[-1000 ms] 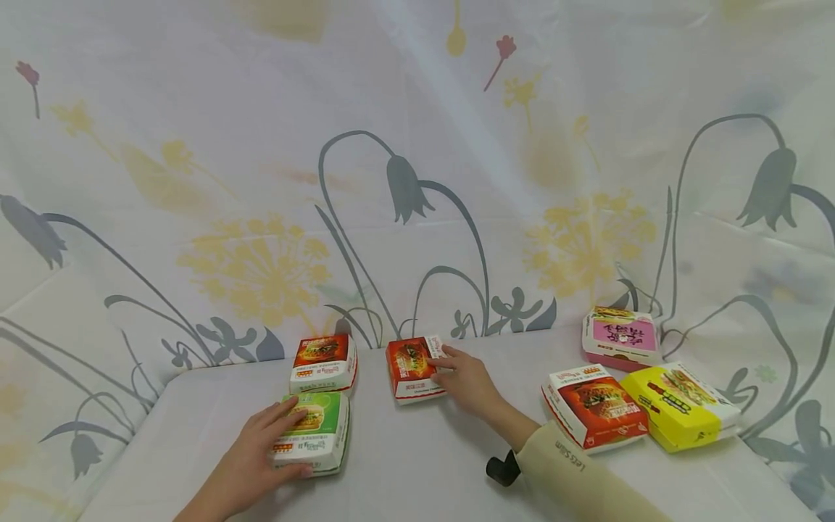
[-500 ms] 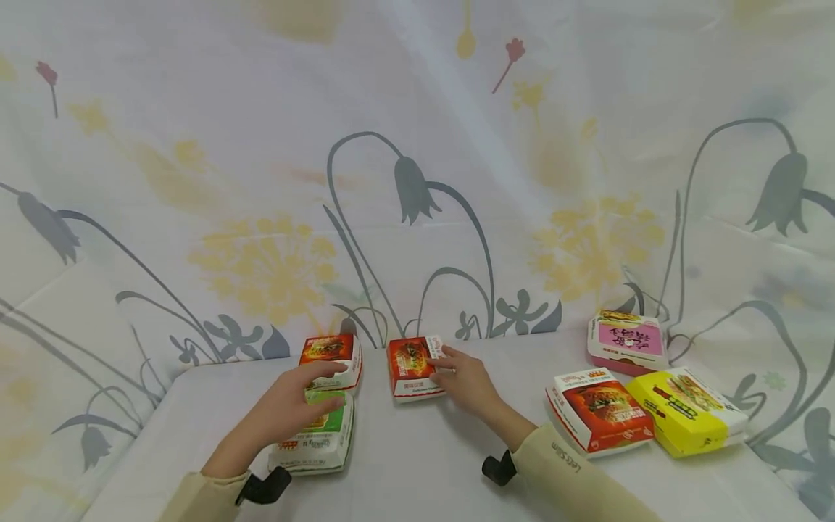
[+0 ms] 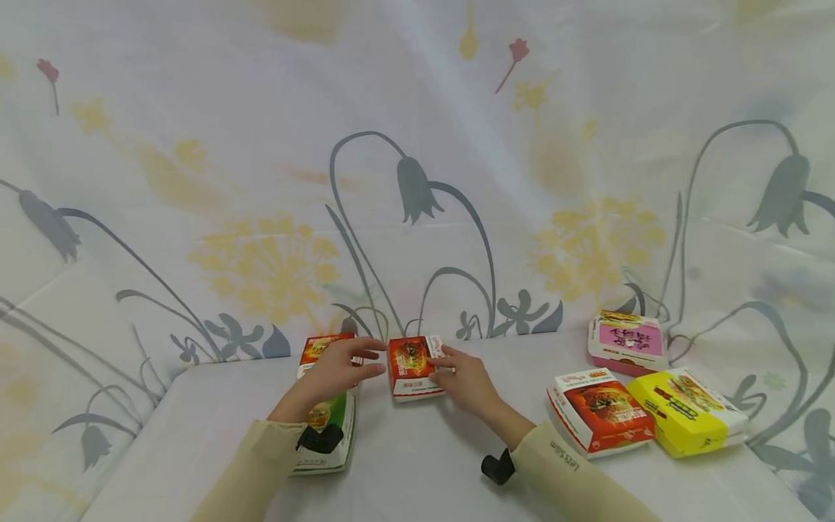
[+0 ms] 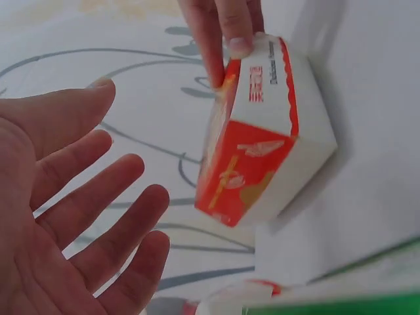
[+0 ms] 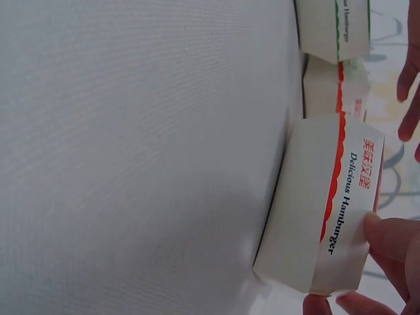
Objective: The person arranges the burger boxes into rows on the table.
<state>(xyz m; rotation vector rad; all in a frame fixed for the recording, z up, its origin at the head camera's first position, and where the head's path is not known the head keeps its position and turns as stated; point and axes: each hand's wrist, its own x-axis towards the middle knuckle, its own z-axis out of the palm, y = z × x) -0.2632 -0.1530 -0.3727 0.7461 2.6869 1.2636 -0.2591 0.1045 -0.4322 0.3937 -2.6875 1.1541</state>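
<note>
A red and white hamburger box [image 3: 408, 362] sits at the back middle of the white table. My right hand [image 3: 466, 382] holds it at its right end; the right wrist view shows the thumb on the front edge of the hamburger box [image 5: 315, 197] and fingertips at its side. To its left is my left hand [image 3: 341, 368], fingers extended towards the box and holding nothing. In the left wrist view the palm and spread fingers of the left hand [image 4: 85, 216] show a gap before the box. Under the left arm are a second red box [image 3: 320, 346] and a green box [image 3: 342, 428], both partly hidden.
At the right lie another red hamburger box [image 3: 603, 412], a yellow box [image 3: 691, 409] beside it and a pink box [image 3: 626, 341] behind. A flower-printed curtain [image 3: 417, 181] hangs along the table's back edge. Black wrist mounts [image 3: 499, 467] stick out from both sleeves.
My left hand has lifted off the green box and moved right and away from me, up beside the middle red box. The right hand stays on that box.
</note>
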